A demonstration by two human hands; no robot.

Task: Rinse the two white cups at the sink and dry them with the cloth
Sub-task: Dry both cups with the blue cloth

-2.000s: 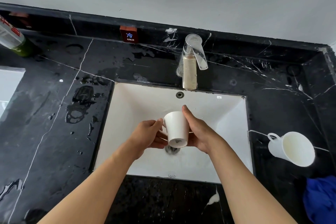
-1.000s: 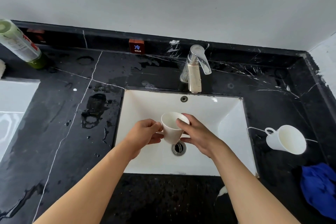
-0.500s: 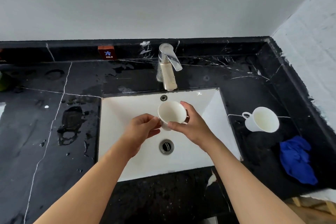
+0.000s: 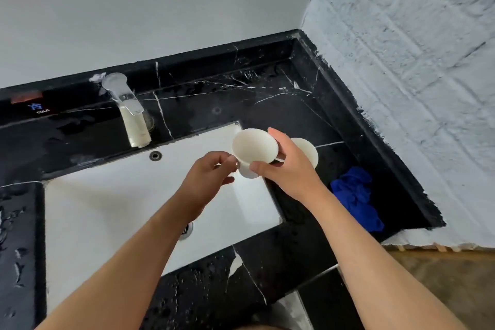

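A white cup (image 4: 254,148) is held mouth-up over the right end of the white sink (image 4: 112,195). My right hand (image 4: 286,166) wraps its body from the right, and my left hand (image 4: 207,178) pinches it at its handle side. The second white cup (image 4: 308,151) lies on the black counter just behind my right hand, mostly hidden by it. The blue cloth (image 4: 356,197) lies crumpled on the counter to the right of my right forearm.
The chrome tap (image 4: 128,110) stands behind the sink with no water running. The black marble counter (image 4: 241,104) is wet left of the sink. A white brick wall (image 4: 415,88) closes the right side, and the counter ends just past the cloth.
The cup was turned from mouth-down to mouth-up and carried right, from over the drain to the sink's right end. My view swung to the right.
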